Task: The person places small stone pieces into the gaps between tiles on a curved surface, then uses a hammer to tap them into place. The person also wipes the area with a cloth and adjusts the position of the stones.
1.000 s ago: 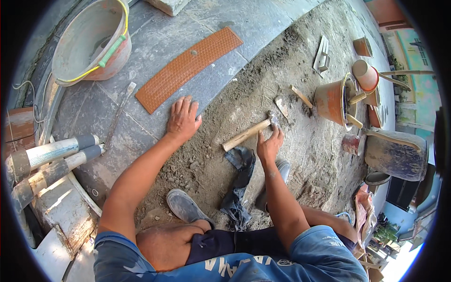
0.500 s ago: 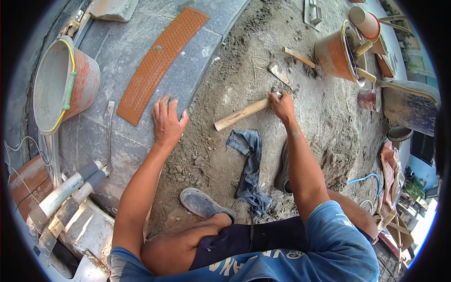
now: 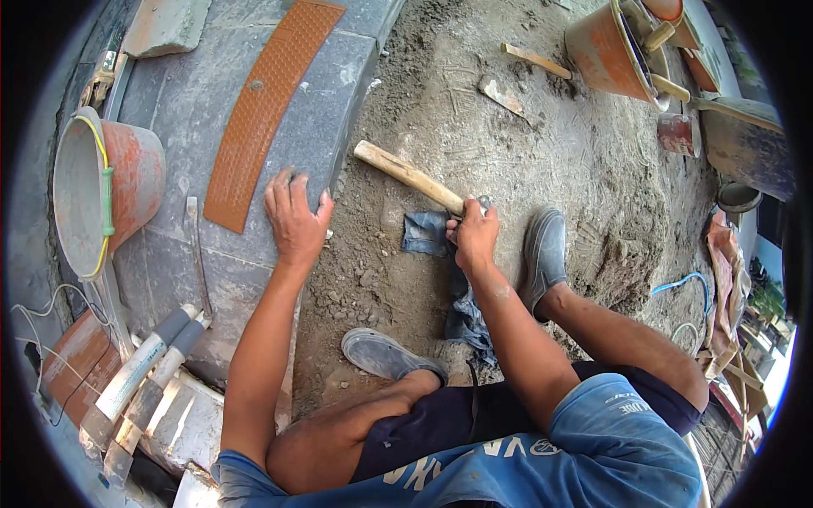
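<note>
Leaning over paving (image 3: pixel 326 76) and dirt (image 3: pixel 457 127), grasping the hammer (image 3: pixel 406 176) near its head above the dirt, off the paving's right edge, with the right hand (image 3: pixel 476 233), while spreading the left hand (image 3: pixel 295 220) loose-fingered at that edge. Ideally keeping the grip snug and the hammer's free end clear of the paving. Covering much of the hammer's head with fingers, leaving the left palm's contact unclear.

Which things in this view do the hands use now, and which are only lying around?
Apparently in use:
- hammer, in the right hand, held near its head
- grey tiles, at the left hand

Probably just lying about:
- brown textured strip
- blue cloth
- green-handled bucket
- thin bar
</note>
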Motion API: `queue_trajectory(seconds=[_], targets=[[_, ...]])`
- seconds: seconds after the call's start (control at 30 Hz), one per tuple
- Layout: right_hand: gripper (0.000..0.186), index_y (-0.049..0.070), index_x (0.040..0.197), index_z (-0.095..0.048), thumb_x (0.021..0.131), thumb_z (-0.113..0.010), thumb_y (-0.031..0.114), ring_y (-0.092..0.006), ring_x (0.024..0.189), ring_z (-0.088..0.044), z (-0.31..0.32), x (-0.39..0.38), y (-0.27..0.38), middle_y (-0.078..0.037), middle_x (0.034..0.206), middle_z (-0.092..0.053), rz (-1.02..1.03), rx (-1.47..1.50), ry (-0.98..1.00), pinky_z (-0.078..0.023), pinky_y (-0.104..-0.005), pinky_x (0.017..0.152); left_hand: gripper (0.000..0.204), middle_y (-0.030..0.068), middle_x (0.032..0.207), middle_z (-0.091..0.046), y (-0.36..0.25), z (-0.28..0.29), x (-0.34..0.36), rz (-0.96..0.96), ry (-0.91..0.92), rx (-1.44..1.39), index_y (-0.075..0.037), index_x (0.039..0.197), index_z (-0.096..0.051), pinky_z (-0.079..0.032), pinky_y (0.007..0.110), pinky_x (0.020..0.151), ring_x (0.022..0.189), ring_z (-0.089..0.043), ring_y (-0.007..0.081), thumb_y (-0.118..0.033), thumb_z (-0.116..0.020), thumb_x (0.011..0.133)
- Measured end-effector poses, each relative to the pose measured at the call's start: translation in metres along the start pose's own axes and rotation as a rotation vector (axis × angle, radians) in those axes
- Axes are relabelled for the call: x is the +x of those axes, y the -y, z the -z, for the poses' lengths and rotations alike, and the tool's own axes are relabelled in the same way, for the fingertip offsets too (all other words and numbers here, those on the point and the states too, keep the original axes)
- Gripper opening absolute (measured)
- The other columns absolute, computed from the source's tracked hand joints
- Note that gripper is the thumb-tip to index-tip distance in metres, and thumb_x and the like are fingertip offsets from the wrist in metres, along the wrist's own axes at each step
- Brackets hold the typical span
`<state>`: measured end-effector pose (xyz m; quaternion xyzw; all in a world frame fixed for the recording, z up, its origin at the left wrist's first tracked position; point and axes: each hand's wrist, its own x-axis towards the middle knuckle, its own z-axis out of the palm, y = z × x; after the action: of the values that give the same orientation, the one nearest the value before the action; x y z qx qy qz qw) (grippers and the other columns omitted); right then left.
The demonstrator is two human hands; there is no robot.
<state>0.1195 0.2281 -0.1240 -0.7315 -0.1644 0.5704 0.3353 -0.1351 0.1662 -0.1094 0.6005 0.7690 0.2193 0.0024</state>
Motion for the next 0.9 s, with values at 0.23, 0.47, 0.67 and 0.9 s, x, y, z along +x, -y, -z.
queue_trajectory(seconds=[0.23,0.47,0.67,0.9], targets=[[0.023,0.006,0.099,-0.041,0.094,-0.055,0.023,-0.0140,0.048,-0.053,-0.019,-0.004,-0.016,-0.006,0.073,-0.052,-0.010,0.049,-0.033,-0.041,-0.0264,0.038,0.043,0.0201,0.119,-0.050,0.003,0.000,0.000,-0.015,-0.011,-0.012,-0.001,0.110,-0.053,-0.037,0.050,0.099,0.115,-0.045,0.0387,-0.010,-0.072,0.073],[0.023,0.005,0.099,-0.040,0.095,-0.054,0.023,-0.0131,0.048,-0.053,-0.022,-0.004,-0.016,-0.007,0.072,-0.052,-0.015,0.056,-0.057,-0.042,-0.0265,0.039,0.042,0.0202,0.119,-0.050,0.001,0.000,0.001,-0.033,-0.017,-0.018,0.000,0.110,-0.053,-0.037,0.050,0.099,0.115,-0.045,0.0388,-0.008,-0.072,0.073],[0.023,0.008,0.098,-0.039,0.094,-0.054,0.024,-0.0126,0.048,-0.050,-0.023,-0.002,-0.011,-0.006,0.075,-0.050,-0.002,0.136,-0.060,-0.041,-0.0269,0.040,0.042,0.0199,0.119,-0.050,0.001,0.002,0.002,-0.020,0.005,-0.016,0.000,0.110,-0.053,-0.037,0.050,0.099,0.115,-0.044,0.0382,-0.008,-0.072,0.073],[0.021,0.007,0.098,-0.040,0.095,-0.053,0.023,-0.0122,0.045,-0.051,-0.024,0.002,-0.016,-0.005,0.069,-0.050,-0.003,0.089,-0.040,-0.040,-0.0263,0.037,0.043,0.0191,0.119,-0.050,-0.001,-0.001,-0.002,-0.010,0.008,-0.010,0.000,0.110,-0.054,-0.037,0.050,0.100,0.116,-0.044,0.0377,-0.008,-0.072,0.073]])
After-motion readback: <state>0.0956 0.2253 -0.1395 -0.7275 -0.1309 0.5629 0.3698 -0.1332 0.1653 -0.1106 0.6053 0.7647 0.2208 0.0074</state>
